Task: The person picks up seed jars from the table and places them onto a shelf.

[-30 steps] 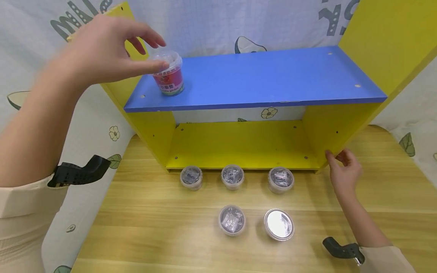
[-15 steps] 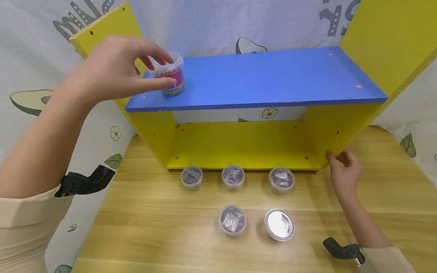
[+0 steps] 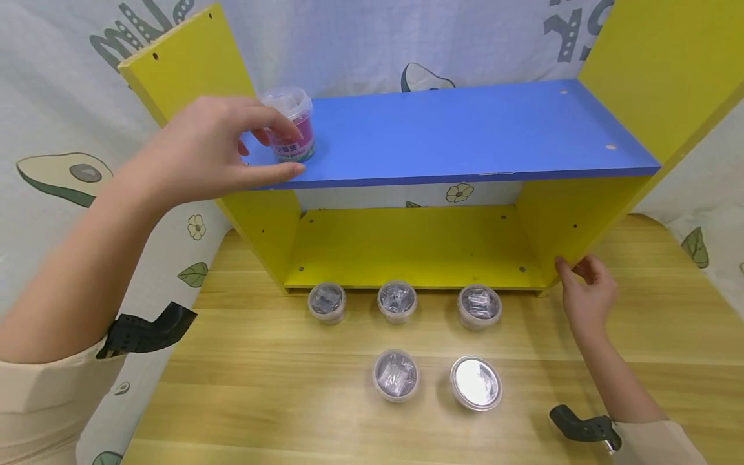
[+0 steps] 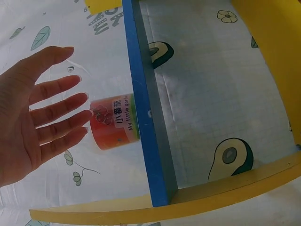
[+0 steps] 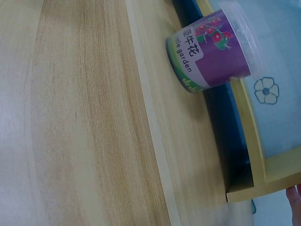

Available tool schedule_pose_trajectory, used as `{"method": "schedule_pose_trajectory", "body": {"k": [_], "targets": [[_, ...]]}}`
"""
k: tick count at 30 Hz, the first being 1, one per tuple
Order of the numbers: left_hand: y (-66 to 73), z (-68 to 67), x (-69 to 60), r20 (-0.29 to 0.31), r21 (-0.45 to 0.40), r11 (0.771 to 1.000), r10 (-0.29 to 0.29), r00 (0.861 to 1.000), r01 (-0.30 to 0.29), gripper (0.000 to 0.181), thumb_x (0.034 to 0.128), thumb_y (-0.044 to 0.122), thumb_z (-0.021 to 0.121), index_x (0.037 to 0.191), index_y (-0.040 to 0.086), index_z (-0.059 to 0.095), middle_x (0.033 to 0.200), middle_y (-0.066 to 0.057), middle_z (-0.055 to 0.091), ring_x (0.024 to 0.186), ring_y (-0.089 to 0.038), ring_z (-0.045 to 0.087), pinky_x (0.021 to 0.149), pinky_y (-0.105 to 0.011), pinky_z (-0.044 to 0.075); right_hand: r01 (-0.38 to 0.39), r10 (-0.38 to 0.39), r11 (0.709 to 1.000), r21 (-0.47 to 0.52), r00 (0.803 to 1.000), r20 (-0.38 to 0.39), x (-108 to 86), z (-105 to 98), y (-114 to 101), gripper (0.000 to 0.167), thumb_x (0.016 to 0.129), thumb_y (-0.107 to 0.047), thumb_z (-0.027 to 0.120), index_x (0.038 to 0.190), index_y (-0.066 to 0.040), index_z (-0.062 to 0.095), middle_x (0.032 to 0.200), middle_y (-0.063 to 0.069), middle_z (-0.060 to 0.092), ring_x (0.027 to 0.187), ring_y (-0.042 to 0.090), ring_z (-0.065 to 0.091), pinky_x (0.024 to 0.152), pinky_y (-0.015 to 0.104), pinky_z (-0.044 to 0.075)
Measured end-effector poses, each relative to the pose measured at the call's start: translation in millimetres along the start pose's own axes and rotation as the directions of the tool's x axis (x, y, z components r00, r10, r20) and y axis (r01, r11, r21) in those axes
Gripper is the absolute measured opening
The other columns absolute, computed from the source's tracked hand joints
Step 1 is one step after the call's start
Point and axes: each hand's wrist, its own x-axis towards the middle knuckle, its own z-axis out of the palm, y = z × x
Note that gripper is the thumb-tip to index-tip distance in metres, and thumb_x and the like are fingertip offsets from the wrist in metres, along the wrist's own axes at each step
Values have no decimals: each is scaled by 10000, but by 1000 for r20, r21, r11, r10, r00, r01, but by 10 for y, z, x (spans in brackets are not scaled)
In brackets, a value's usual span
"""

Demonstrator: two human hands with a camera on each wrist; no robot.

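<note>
A clear-rimmed cup with a red and pink label (image 3: 295, 132) stands upright at the left end of the blue shelf (image 3: 453, 132). My left hand (image 3: 215, 152) is beside and in front of it, fingers spread and slightly bent; in the left wrist view the hand (image 4: 42, 103) has its fingertips close to the cup (image 4: 115, 121), and contact is unclear. My right hand (image 3: 588, 294) touches the lower front edge of the yellow right side panel (image 3: 558, 232) with thumb and fingers. Only its fingertips (image 5: 295, 202) show in the right wrist view.
Three lidded cups (image 3: 327, 302) (image 3: 397, 301) (image 3: 479, 306) stand in a row before the yellow bottom board (image 3: 407, 248). Two more, one clear (image 3: 395, 375) and one with a shiny top (image 3: 475, 383), are nearer on the wooden table (image 3: 261, 387). A purple-labelled cup (image 5: 211, 52) shows in the right wrist view.
My left hand has come down from above the cup's rim to lower beside it, and its fingers have moved off the rim. The cup and my right hand look unmoved.
</note>
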Motion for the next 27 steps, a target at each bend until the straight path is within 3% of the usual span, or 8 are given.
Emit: {"method": "schedule_pose_trajectory", "body": {"k": [12,27], "targets": [[61,140,-92,42,-5,1000,-26,999,26,403,805,409,682,1109,146,650,1095,-81,638,822,-254,594,713,-396,492,-14,14,1000,5,1000,3,-33,-5,-71,228,835,-123,659,1060,-96,682,826,-217,609,775,-55,584,604,62,420],[151,304,-139,88,-1,999,-32,996,32,399,788,461,679,1088,200,649,991,9,643,875,-168,592,707,-374,463,-5,5,1000,8,1000,-2,-30,11,-67,216,833,-112,659,1045,-80,685,813,-209,609,759,-53,582,629,71,418]]}}
